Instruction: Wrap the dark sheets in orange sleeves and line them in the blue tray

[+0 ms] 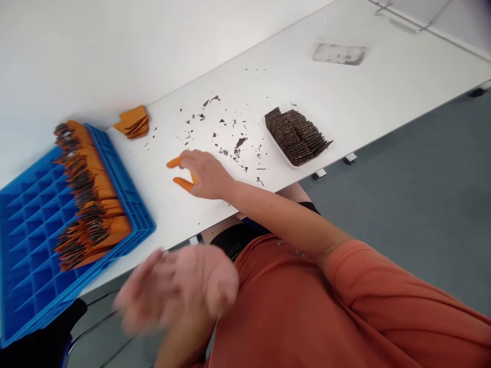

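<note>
My right hand (201, 174) reaches over the white table (164, 204), orange covers on some of its fingers. Thumb and fingers are apart, with nothing visible between them. Lower down, in front of the table edge, my left hand (180, 286) is turned palm up. It is blurred, but its fingers look spread and the palm bare. Dark flakes (241, 142) lie scattered just beyond my right hand. To the left, a blue crate with a grid bottom (34, 220) holds a row of orange packets (109, 204) with dark, ragged ends.
A small stack of orange pieces (133, 121) lies by the wall near the crate. Right of the flakes stands a white tray (282, 148) filled with rows of thin dark-brown slabs (299, 135). A pale, smudged rectangular piece (339, 53) lies farther along the table.
</note>
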A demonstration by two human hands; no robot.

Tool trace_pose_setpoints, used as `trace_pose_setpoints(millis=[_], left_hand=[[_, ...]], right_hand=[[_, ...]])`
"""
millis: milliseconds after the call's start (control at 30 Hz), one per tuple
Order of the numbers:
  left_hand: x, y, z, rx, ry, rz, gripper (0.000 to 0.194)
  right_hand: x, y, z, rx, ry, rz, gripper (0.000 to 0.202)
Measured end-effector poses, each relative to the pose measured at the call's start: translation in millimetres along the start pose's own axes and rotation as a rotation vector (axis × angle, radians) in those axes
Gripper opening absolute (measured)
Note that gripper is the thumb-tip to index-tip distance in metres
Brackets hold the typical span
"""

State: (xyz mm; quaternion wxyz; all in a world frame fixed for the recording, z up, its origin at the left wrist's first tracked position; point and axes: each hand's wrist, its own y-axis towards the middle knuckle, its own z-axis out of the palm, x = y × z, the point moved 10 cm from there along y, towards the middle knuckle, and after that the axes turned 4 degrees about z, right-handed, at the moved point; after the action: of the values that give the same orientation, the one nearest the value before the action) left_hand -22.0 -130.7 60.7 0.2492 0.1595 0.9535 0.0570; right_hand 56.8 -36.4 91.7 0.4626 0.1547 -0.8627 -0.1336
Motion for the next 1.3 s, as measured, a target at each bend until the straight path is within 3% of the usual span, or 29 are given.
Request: trace_pose_setpoints(millis=[100,167,267,333,433,500,567,700,767,833,933,1000,1133,1300], left_hand=[[11,16,-28.8,-0.247,-0.172,0.006,0.075],[7,46,-27.1,-0.136,-0.306,0.142,0.075],[17,94,-38.3,-0.078,-0.222,0.179,0.078],[26,122,-33.8,0.044,-0.227,0.142,0.068],[45,142,-4.1,0.349,-0.128,-0.026,0.067],[51,147,7.7,0.439,-0.005,-0.067,0.082],[49,152,8.7,0.408,0.069,-0.035,0.088],[49,154,3.4,0.333,0.062,-0.052,0.048],[52,151,2.9,0.335,0.023,-0.086,0.038],[54,149,1.2,0.312,-0.048,-0.117,0.048],[55,147,0.6,0.281,-0.141,-0.130,0.080],[55,146,4.1,0.311,-0.137,-0.115,0.084],[57,144,8.0,0.358,-0.133,-0.124,0.071],[62,143,3.1,0.307,-0.083,-0.165,0.053]], right_hand=[[-16,-3,-23,-0.245,0.057,0.111,0.035],[-27,-6,-35,-0.380,0.100,0.165,0.040],[-37,-10,-49,-0.545,0.132,0.204,0.047],[-43,-14,-54,-0.622,0.131,0.233,0.052],[-47,-20,-58,-0.692,0.107,0.236,0.054],[-47,-21,-55,-0.676,0.058,0.226,0.054],[-48,-20,-51,-0.630,0.004,0.230,0.056],[-51,-23,-49,-0.612,0.037,0.256,0.055],[-54,-25,-50,-0.624,0.084,0.270,0.054],[-56,-27,-49,-0.628,0.105,0.281,0.053],[-57,-27,-48,-0.615,0.073,0.276,0.051],[-57,-26,-47,-0.595,0.022,0.270,0.050],[-59,-26,-47,-0.575,0.025,0.289,0.050],[-61,-28,-48,-0.578,0.100,0.324,0.048]])
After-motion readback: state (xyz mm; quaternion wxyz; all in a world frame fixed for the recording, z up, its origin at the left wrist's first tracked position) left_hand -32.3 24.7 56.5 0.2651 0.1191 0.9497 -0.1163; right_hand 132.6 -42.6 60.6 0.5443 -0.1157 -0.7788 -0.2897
